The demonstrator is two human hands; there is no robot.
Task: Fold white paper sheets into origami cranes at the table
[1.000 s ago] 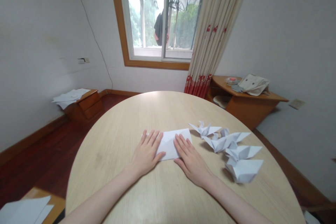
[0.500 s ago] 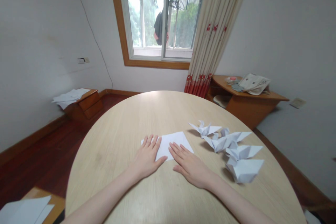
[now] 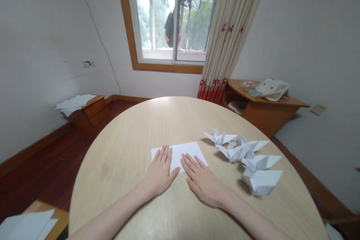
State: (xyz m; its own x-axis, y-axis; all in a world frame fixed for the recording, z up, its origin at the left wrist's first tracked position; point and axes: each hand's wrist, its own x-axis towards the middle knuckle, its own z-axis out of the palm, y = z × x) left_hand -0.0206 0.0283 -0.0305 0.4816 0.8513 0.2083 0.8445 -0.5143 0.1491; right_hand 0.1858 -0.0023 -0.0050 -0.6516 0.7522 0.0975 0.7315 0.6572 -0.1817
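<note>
A folded white sheet of paper (image 3: 184, 150) lies flat on the round wooden table (image 3: 135, 138) in front of me. My left hand (image 3: 160, 171) rests flat with fingers stretched out, its fingertips on the sheet's near left part. My right hand (image 3: 201, 182) lies flat beside it, fingers spread, tips on the sheet's near right part. Neither hand grips anything.
Several folded white paper cranes (image 3: 247, 159) sit in a cluster to the right of the sheet. A low wooden cabinet (image 3: 87, 110) with papers stands at left, a corner desk (image 3: 264, 108) at right, loose paper (image 3: 25, 223) at bottom left.
Both hands have slid back toward me along the sheet, uncovering more of it. The sheet has turned a little and lies flatter.
</note>
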